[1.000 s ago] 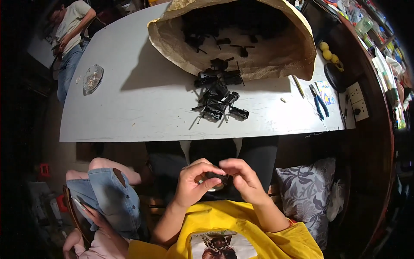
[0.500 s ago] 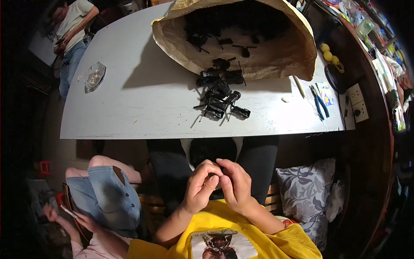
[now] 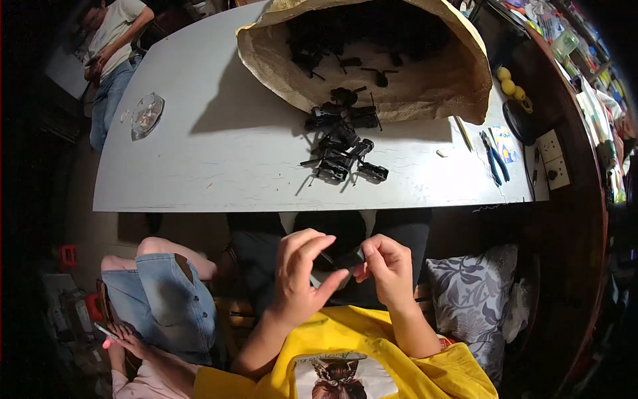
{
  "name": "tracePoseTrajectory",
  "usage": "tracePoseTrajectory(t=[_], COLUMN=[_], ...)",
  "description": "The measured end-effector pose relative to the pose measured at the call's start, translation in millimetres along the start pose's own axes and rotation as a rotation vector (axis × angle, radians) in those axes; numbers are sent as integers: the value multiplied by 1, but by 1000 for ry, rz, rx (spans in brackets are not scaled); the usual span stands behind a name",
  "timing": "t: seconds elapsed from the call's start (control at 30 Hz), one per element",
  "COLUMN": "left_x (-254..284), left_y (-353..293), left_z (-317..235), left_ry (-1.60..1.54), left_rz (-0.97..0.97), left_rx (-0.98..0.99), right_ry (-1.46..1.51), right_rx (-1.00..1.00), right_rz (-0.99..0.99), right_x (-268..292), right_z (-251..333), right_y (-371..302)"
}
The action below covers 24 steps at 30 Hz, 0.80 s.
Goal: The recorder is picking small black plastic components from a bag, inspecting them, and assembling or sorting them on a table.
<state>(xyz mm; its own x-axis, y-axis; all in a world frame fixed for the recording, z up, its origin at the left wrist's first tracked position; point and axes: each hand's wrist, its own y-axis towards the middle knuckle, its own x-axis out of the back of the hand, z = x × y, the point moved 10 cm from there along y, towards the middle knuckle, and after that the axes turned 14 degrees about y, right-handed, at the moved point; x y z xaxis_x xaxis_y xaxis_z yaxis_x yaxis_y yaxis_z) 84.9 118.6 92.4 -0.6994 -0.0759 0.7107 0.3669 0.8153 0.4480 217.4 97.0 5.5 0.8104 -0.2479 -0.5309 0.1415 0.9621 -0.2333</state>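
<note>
Space has opened above the lap of the person in yellow. Half a second ago the hands were cupped together; now the left hand stands open, thumb and fingers spread, and the right hand pinches a small black piece between thumb and fingers. The piece sits between the two hands, dim against the dark behind it, and I cannot tell whether the left thumb touches it. Near nine o'clock from the hands, the neighbour in denim has drawn a lifted hand back in toward a pale phone.

A white table spreads across twelve o'clock. Past its edge, at ten, is another person in a pale top and jeans. A leaf-patterned cushion leans just past three; wall sockets and blue-handled pliers are at two.

At twelve a big tan sack gapes toward us, its depths dark, with black parts scattered inside. A tangled heap of similar parts lies on the table before its mouth. At ten, a clear dish holds small bits too blurred to name.
</note>
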Motion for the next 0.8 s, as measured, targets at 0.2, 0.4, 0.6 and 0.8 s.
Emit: tracePoseTrajectory(t=[0.2,0.4,0.6,0.8], left_x=[-13,-29,-35,-54], left_y=[-11,-27,-32,-29], left_z=[13,52,46,31], left_ry=[-152,-737,-1178,-1208], left_rz=[41,58,34,327], left_rx=[109,545,327,557], right_ry=[-16,133,71,-244], right_rx=[15,66,29,241], right_rz=[104,108,230,351], right_x=[-13,-6,-16,-27], right_z=[-10,-6,-12,14], right_y=[-4,-7,-11,-10])
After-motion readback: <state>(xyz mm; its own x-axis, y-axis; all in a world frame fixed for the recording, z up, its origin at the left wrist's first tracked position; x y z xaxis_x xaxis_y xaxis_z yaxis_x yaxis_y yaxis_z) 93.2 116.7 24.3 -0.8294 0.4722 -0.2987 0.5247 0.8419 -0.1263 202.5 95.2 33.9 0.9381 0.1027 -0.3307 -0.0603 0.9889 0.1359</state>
